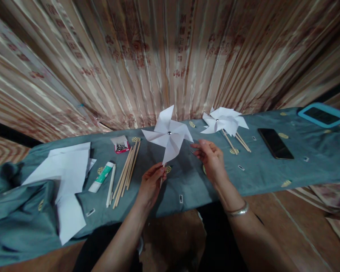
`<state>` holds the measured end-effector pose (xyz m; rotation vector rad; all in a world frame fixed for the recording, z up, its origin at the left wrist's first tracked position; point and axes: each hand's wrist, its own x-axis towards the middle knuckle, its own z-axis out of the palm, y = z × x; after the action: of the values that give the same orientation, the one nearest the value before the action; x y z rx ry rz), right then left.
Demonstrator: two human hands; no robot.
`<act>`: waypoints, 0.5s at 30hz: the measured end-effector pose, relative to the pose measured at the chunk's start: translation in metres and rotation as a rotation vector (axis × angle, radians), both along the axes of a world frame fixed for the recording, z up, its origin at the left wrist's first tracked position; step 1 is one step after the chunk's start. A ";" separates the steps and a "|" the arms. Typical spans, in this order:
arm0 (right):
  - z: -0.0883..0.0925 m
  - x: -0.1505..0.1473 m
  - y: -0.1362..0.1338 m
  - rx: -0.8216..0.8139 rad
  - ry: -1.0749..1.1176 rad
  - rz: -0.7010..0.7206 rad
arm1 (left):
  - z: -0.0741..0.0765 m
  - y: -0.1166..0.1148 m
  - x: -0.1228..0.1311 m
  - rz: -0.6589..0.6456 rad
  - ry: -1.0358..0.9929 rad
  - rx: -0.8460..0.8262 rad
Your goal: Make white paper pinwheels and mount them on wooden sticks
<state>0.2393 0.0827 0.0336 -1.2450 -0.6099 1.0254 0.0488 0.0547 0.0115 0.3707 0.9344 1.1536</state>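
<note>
Upright over the middle of the table stands a white paper pinwheel (174, 140) with a round metal pin at its centre. My left hand (150, 184) is closed around its wooden stick, just below the blades. Close to the right-hand blade hovers my right hand (209, 156), its fingers half bent and apart, with no object visible in them. Two finished-looking pinwheels (226, 120) lie overlapping beyond it, their sticks (240, 140) pointing toward me.
Left of my hands lie wooden sticks (126, 173), a small box of metal pins (121, 146), a green-and-white tube (102, 176), a white pen-like stick (111, 185) and paper sheets (70, 170). A phone (275, 143) and blue-framed tablet (323, 115) are on the right. A curtain (164, 56) hangs behind.
</note>
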 end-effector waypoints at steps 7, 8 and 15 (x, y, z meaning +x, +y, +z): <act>-0.005 0.021 0.019 0.070 -0.116 -0.087 | 0.000 -0.004 0.004 -0.040 0.030 -0.004; -0.004 0.021 0.023 0.070 -0.087 -0.041 | -0.001 -0.005 0.004 -0.050 0.030 -0.006; 0.004 0.018 0.035 0.076 0.071 0.156 | -0.006 -0.008 0.007 -0.064 0.048 0.000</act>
<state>0.2571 0.1177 0.0379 -1.1032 -0.6932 1.1603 0.0558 0.0468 0.0057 0.4266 0.9584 1.0905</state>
